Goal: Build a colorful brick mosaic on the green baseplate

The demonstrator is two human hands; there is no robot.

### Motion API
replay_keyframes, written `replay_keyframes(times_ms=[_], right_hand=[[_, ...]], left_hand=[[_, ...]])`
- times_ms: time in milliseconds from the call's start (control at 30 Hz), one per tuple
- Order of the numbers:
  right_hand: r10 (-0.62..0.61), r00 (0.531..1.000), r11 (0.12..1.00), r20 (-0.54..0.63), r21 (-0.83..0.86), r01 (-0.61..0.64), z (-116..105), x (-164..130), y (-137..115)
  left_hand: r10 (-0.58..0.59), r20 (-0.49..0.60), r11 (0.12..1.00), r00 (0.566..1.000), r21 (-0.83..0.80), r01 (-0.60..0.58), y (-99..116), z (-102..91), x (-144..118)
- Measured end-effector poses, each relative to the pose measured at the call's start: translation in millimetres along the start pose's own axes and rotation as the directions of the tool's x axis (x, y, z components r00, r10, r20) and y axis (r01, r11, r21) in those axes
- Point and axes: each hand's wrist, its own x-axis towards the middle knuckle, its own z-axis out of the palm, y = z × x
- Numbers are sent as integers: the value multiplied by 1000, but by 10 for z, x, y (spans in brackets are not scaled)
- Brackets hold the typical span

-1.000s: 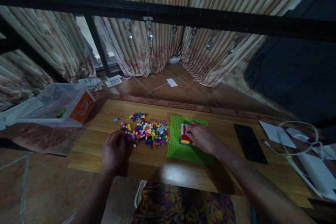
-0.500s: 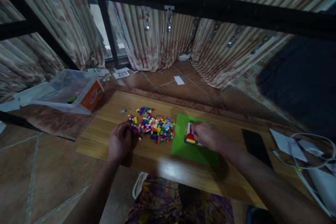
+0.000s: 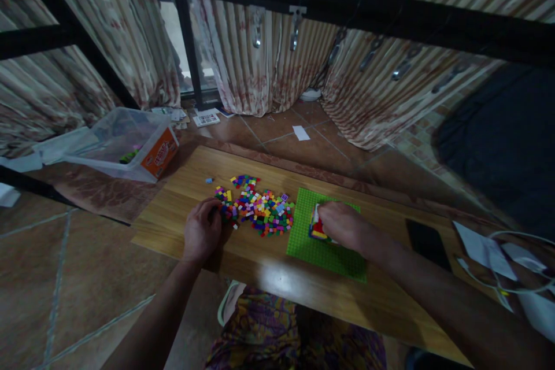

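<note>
Our right hand [image 3: 342,224] presses down on the small red, white and yellow build [image 3: 316,225] on the green baseplate [image 3: 323,245], fingers curled over it, so we cannot tell how tight that grip is. Our left hand [image 3: 203,230] rests on the wooden surface [image 3: 269,266], its fingers bent into the near edge of the loose coloured brick pile [image 3: 260,208], with the grip hidden. A dark phone [image 3: 427,237] lies beyond the right wrist.
</note>
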Motion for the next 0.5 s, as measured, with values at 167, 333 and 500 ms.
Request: replay_keyframes(times_ms=[167,333,500], right_hand=[[6,1000,995,10,101,-7,35,10,128],[153,987,904,-55,410,-118,119,-127,272],[375,913,738,-163,649,-187,251,-263,380]], left_hand=[[11,4,1000,1000,1,-11,-5,3,0],[39,-13,999,999,-22,-40,-58,25,0],[48,-17,999,999,-6,-48,-99,37,2]])
